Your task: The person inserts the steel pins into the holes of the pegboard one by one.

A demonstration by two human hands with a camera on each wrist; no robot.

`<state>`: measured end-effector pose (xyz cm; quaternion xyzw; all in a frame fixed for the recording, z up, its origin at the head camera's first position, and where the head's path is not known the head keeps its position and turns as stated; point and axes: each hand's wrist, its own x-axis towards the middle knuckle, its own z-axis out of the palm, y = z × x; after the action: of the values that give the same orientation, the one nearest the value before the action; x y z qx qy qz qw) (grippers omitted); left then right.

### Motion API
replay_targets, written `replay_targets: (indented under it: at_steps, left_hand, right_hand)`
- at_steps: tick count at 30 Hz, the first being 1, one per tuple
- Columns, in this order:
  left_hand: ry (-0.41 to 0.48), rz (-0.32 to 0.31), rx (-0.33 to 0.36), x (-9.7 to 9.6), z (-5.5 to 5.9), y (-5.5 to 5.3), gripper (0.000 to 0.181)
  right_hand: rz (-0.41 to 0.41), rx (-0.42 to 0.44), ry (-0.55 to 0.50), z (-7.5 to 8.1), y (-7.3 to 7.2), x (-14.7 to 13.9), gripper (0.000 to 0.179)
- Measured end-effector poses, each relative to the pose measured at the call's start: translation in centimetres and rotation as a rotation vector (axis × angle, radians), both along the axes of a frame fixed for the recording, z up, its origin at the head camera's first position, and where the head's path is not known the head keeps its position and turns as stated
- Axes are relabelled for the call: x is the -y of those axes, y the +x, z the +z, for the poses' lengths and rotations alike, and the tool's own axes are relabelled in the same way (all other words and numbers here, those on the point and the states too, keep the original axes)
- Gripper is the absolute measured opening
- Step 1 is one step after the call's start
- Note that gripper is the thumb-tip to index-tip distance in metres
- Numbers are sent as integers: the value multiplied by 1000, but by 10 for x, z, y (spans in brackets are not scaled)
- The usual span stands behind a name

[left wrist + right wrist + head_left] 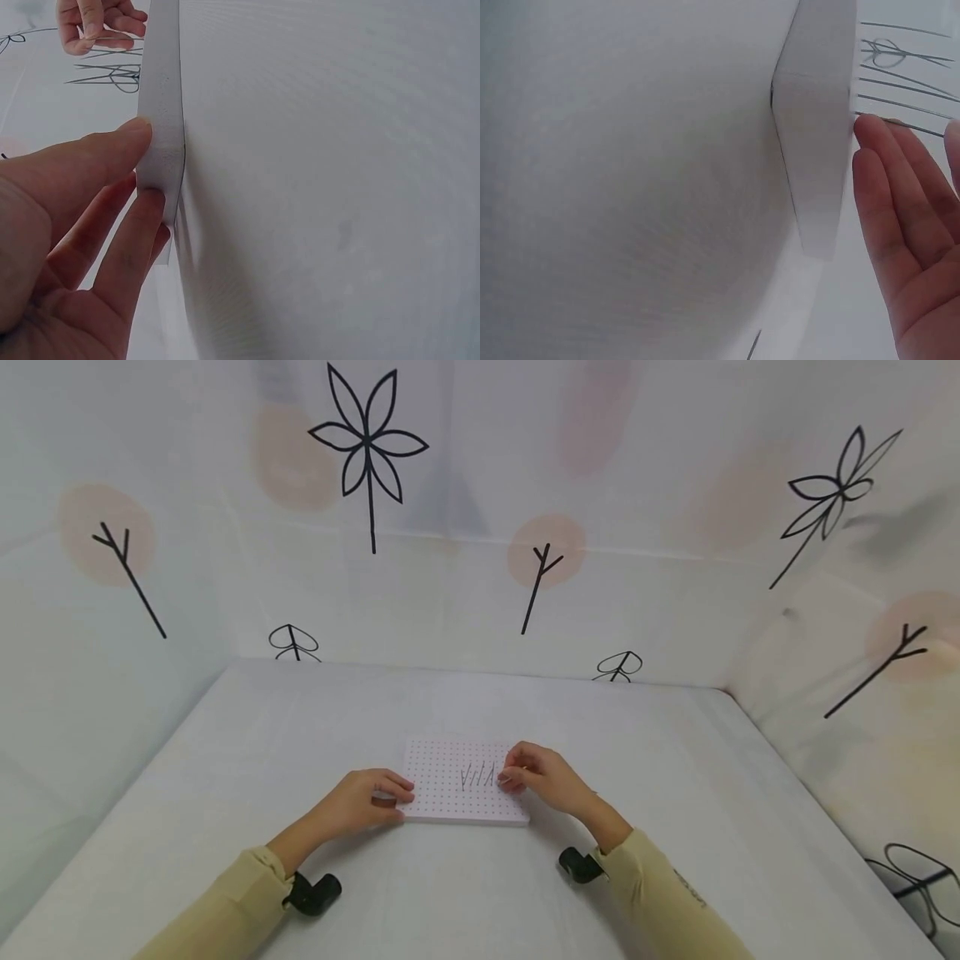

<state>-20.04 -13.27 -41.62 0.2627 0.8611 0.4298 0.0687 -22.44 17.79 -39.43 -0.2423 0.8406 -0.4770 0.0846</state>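
A white pegboard (pixel 442 781) with rows of small holes lies flat on the table. Several thin dark metal pins (pixel 477 775) stand in its right half, leaning slightly. At the board's front left corner, my left hand (pixel 360 802) grips the edge. Its thumb (pixel 135 139) presses the front side, its fingers (pixel 139 225) the left side. My right hand (pixel 543 777) is over the board's right edge. It pinches the nearest pin (pixel 915 129) between thumb and fingertips (pixel 870 127), with the pin's lower end right at the board's top face.
Another thin pin (pixel 754 345) lies on the table right of the board. White cloth covers the table (pixel 337 718). A white curtain (pixel 465 593) with plant drawings hangs behind and at the sides. Black wrist cameras (pixel 315 893) sit under both sleeves.
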Motion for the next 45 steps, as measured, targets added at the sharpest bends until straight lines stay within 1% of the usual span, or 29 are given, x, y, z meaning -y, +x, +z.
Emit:
replay_targets:
  at_steps: [5,7,12,15,18,25,29,34,38,45]
  left_hand:
    - [1,-6,-3,0,0,0,22]
    - [-2,-1,-1,0,0,0,22]
    - [5,0,8,1,-1,-1,22]
    - [16,-9,5,1,0,0,22]
    - [15,-8,0,1,0,0,22]
    - [6,-2,8,1,-1,-1,22]
    - [7,4,19,0,-1,0,23]
    - [11,-4,11,0,0,0,22]
    - [16,-13,6,1,0,0,23]
    - [10,-3,13,0,1,-1,22]
  right_hand:
    - [-37,-52,97,3,0,-4,16]
    - [-60,-57,123,4,1,-7,19]
    - [-92,-64,131,4,4,-20,18]
    - [-105,-95,151,3,5,-30,16]
    - [-124,-109,175,0,6,-39,15]
    - [-168,-93,192,0,7,-56,13]
    - [-178,-103,224,2,8,-63,11]
    - [-190,-89,255,4,7,-72,10]
    - [-191,-78,279,3,4,-78,8]
    - [-179,-43,347,0,-4,-86,9]
